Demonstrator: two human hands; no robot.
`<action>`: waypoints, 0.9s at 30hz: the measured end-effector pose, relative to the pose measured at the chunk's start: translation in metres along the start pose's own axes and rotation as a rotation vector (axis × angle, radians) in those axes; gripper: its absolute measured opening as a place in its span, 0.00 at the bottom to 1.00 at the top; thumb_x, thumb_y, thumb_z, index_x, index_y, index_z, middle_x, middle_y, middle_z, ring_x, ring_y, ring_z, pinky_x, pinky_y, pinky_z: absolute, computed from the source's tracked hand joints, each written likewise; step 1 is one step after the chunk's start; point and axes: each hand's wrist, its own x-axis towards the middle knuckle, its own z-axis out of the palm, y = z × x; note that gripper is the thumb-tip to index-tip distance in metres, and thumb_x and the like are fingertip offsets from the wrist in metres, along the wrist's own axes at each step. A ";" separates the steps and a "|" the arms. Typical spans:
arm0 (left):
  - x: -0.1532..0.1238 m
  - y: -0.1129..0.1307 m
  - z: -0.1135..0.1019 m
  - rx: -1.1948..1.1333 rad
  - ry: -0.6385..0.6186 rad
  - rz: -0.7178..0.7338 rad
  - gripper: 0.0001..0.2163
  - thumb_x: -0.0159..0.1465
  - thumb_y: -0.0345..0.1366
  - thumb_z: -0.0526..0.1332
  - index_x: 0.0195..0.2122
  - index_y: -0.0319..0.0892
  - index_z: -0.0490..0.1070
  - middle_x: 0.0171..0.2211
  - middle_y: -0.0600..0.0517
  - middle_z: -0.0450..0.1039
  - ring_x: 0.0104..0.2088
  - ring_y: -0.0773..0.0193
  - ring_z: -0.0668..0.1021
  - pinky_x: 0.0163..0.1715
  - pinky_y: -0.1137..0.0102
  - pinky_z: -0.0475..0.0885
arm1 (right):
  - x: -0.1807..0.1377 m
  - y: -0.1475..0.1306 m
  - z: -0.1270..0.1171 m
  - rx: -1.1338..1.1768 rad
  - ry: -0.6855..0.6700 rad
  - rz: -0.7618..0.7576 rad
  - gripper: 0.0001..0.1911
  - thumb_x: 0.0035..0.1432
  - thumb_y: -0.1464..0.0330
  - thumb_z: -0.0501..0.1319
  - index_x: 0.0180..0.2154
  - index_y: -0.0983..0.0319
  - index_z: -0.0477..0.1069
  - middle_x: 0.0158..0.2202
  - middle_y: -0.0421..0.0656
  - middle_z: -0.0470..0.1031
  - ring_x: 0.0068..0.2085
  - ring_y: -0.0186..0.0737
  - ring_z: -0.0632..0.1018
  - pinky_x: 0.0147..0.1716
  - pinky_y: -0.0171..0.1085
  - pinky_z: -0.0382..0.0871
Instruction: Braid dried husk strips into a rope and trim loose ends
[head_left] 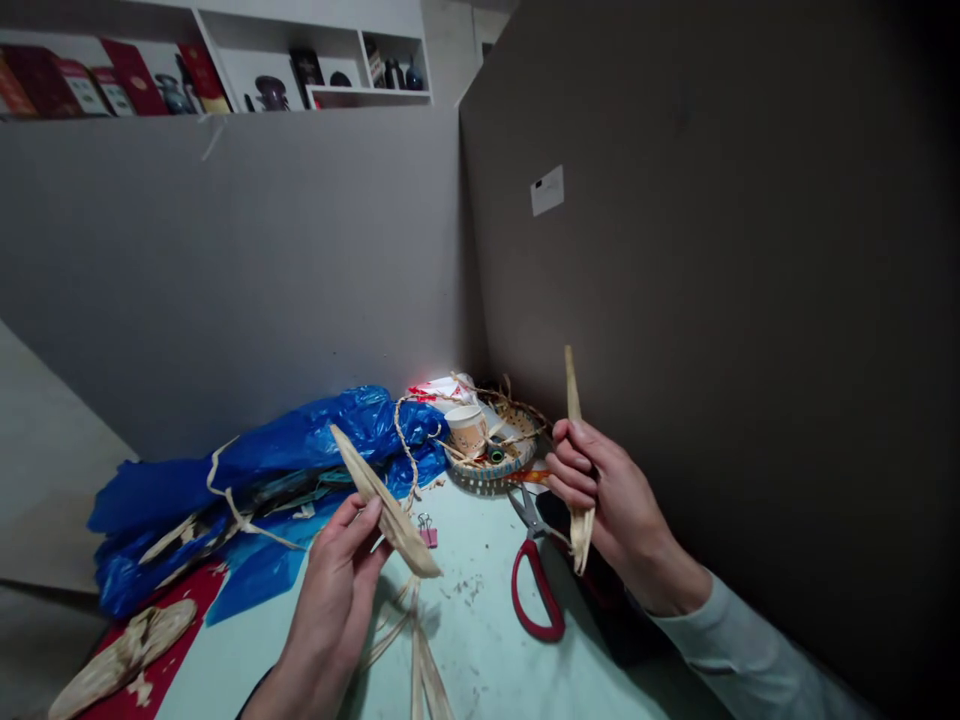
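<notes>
My left hand [335, 580] pinches a flat dried husk strip [382, 500] between thumb and fingers, the strip slanting up to the left above the pale green table [480, 640]. My right hand [607, 505] is closed round a second, narrower husk strip [574, 440] held upright, its frayed lower end hanging below my fingers. More loose strips [424, 670] lie on the table under my left hand. Red-handled scissors [534, 580] rest on the table between my hands.
A blue plastic bag [285, 450] with husks lies at the left. A small woven basket [495, 455] holding a paper cup [466, 428] sits in the corner, a braided cord [405, 440] arcing beside it. Grey partition walls close the back and right. A binder clip [427, 530] lies near.
</notes>
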 end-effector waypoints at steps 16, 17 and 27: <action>-0.051 -0.026 0.026 0.239 -0.620 -0.179 0.09 0.57 0.40 0.67 0.34 0.40 0.77 0.30 0.51 0.75 0.31 0.64 0.73 0.34 0.72 0.67 | -0.016 0.049 0.052 -0.088 -0.100 0.106 0.13 0.59 0.59 0.62 0.33 0.60 0.64 0.21 0.31 0.57 0.18 0.24 0.56 0.15 0.24 0.51; -0.050 -0.027 0.025 0.288 -0.637 -0.188 0.10 0.57 0.41 0.66 0.31 0.39 0.76 0.27 0.53 0.72 0.28 0.66 0.71 0.31 0.73 0.66 | -0.016 0.051 0.053 -0.091 -0.101 0.113 0.12 0.60 0.59 0.61 0.33 0.60 0.64 0.21 0.31 0.57 0.18 0.24 0.57 0.15 0.24 0.52; -0.060 -0.042 0.021 0.444 -0.774 -0.234 0.13 0.59 0.45 0.65 0.27 0.41 0.69 0.21 0.58 0.67 0.22 0.69 0.70 0.24 0.74 0.65 | 0.018 0.007 0.033 -0.097 -0.050 -0.088 0.13 0.53 0.61 0.65 0.30 0.62 0.65 0.19 0.29 0.49 0.18 0.24 0.48 0.13 0.24 0.42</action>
